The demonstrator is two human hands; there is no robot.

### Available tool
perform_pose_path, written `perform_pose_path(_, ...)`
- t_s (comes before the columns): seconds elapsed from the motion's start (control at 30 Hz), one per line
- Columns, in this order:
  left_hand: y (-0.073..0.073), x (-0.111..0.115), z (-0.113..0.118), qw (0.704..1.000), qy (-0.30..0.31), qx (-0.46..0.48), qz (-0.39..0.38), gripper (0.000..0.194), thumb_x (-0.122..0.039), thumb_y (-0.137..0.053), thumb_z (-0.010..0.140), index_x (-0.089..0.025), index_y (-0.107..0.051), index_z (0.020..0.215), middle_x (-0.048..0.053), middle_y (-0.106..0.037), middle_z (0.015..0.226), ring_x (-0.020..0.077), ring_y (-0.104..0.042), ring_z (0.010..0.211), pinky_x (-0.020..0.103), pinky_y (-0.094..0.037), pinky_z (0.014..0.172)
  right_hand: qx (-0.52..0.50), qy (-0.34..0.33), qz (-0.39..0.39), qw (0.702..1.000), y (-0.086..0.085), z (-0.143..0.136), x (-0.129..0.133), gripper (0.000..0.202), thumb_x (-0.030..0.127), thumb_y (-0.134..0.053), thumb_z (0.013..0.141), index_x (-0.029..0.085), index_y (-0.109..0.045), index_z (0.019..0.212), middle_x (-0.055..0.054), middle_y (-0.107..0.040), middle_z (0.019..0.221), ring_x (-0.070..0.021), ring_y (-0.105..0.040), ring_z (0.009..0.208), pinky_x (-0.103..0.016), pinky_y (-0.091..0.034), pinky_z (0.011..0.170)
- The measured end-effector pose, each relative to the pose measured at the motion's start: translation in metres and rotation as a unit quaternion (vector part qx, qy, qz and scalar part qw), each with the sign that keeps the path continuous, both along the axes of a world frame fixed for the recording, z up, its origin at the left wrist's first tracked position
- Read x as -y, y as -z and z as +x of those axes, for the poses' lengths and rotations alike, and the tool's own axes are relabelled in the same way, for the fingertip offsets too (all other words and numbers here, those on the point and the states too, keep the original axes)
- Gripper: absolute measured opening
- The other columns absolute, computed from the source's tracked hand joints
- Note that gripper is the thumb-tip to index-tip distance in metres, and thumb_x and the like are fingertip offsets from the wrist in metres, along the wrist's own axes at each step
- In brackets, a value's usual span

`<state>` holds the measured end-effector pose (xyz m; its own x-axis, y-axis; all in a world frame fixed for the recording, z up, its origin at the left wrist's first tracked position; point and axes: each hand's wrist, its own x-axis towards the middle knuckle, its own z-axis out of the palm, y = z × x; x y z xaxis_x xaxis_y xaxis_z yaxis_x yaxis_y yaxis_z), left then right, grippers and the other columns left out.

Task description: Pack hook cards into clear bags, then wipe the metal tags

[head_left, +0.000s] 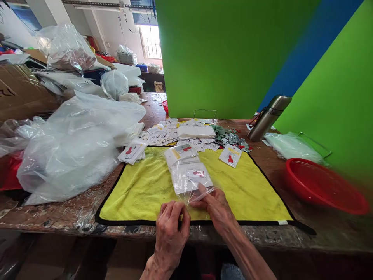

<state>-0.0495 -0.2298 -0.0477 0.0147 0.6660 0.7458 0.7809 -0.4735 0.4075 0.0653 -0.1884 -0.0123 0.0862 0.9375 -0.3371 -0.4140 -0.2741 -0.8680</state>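
Observation:
A clear plastic bag (182, 186) with white printed cards inside lies over the middle of the yellow cloth (140, 186). My left hand (171, 223) is closed at the bag's near end, its fingers pinching the plastic edge. On the other side, my right hand (214, 204) grips the bag's near right corner between thumb and fingers. Through the film I see a card with a red piece (198, 174). A single card with a red piece (230, 156) rests on the cloth to the right. Left of the bag sits a small stack of similar cards (132, 151).
Many loose cards (161, 134) and small grey-green pieces (233, 139) spread behind the cloth. A steel flask (268, 118) and a red basket (323, 186) stand at the right. Large plastic bags (78, 144) heap up at the left. A green partition (218, 58) rises behind.

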Motion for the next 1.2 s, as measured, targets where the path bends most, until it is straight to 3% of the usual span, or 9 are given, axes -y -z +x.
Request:
perform_pose_path(0.1,0.003,0.001,-0.001,1.0,0.007,-0.007,0.001,0.018,-0.006,-0.047,0.085,-0.021,-0.049,0.076,-0.004,-0.052,0.058,0.012,-0.052,0.054,0.023,-0.046,0.056,-0.013,0.029,-0.009,0.999,0.003,0.004,-0.003,0.038,0.039,-0.088,0.044,0.013,-0.065,0.06,0.002,-0.061,0.046,-0.0125,-0.056,0.041,-0.024,-0.051,0.045)
perform_pose_path(0.43,0.01,-0.005,-0.004,0.999,0.024,-0.018,0.016,0.012,-0.013,-0.048,0.088,-0.021,-0.051,0.08,-0.003,-0.054,0.059,0.0111,-0.053,0.051,0.021,-0.047,0.054,-0.068,0.001,-0.005,0.998,0.001,0.007,-0.002,0.043,0.045,-0.085,0.048,0.014,-0.062,0.065,0.001,-0.064,0.053,-0.0126,-0.061,0.049,-0.023,-0.054,0.052)
perform_pose_path(0.53,0.014,-0.006,-0.004,0.999,0.03,-0.014,0.014,0.005,-0.02,-0.05,0.089,-0.021,-0.053,0.085,-0.003,-0.054,0.06,0.011,-0.053,0.051,0.021,-0.047,0.053,-0.026,-0.05,-0.002,0.998,-0.007,0.022,0.011,0.04,0.044,-0.083,0.053,0.014,-0.061,0.067,-0.001,-0.066,0.062,-0.0149,-0.067,0.061,-0.027,-0.056,0.064)
perform_pose_path(0.6,0.014,-0.002,-0.003,0.999,0.033,-0.005,0.0,0.007,-0.027,-0.054,0.088,-0.02,-0.053,0.091,-0.004,-0.053,0.06,0.0109,-0.052,0.049,0.022,-0.048,0.052,0.059,-0.09,0.004,0.994,-0.014,0.044,0.012,0.041,0.049,-0.078,0.058,0.015,-0.062,0.075,-0.002,-0.067,0.063,-0.0161,-0.066,0.056,-0.028,-0.055,0.055)
perform_pose_path(0.7,0.008,0.006,-0.005,0.999,0.026,0.025,-0.037,0.02,-0.033,-0.056,0.087,-0.021,-0.052,0.101,-0.004,-0.054,0.064,0.0109,-0.054,0.051,0.023,-0.051,0.053,0.271,-0.01,0.028,0.962,-0.027,0.09,-0.012,0.03,0.043,-0.072,0.057,0.017,-0.06,0.062,-0.002,-0.065,0.055,-0.0166,-0.062,0.047,-0.025,-0.048,0.043)
perform_pose_path(0.87,-0.025,-0.026,-0.044,0.99,-0.084,0.035,-0.107,0.017,-0.029,-0.052,0.085,-0.021,-0.055,0.099,-0.002,-0.059,0.068,0.0138,-0.059,0.059,0.027,-0.051,0.059,0.369,0.035,0.045,0.928,-0.044,0.133,-0.091,0.011,0.018,-0.068,0.054,0.02,-0.058,0.051,0.002,-0.056,0.041,-0.0122,-0.05,0.036,-0.021,-0.033,0.035)
perform_pose_path(0.97,-0.052,-0.077,-0.094,0.941,-0.216,0.006,-0.262,0.023,-0.021,-0.046,0.084,-0.017,-0.057,0.104,0.004,-0.067,0.082,0.0162,-0.065,0.078,0.029,-0.051,0.077,0.415,-0.049,0.139,0.898,-0.06,0.104,-0.123,0.007,0.017,-0.067,0.06,0.02,-0.063,0.056,0.0,-0.061,0.046,-0.0129,-0.053,0.041,-0.022,-0.036,0.039)
perform_pose_path(1.03,-0.064,-0.112,-0.125,0.92,-0.261,-0.005,-0.293,0.03,-0.016,-0.045,0.082,-0.013,-0.058,0.109,0.011,-0.069,0.096,0.0204,-0.065,0.091,0.031,-0.049,0.083,0.338,-0.142,0.189,0.911,-0.071,0.064,-0.133,0.007,0.013,-0.068,0.061,0.018,-0.064,0.059,0.002,-0.061,0.048,-0.012,-0.054,0.045,-0.021,-0.037,0.042)
perform_pose_path(1.2,-0.061,-0.162,-0.161,0.886,-0.294,-0.045,-0.356,0.026,-0.022,-0.049,0.082,-0.012,-0.064,0.1,0.019,-0.066,0.112,0.0299,-0.058,0.11,0.035,-0.043,0.089,0.199,-0.293,0.145,0.924,-0.069,-0.058,-0.149,0.012,0.008,-0.074,0.067,0.012,-0.066,0.075,0.001,-0.064,0.059,-0.0121,-0.057,0.05,-0.024,-0.046,0.05)
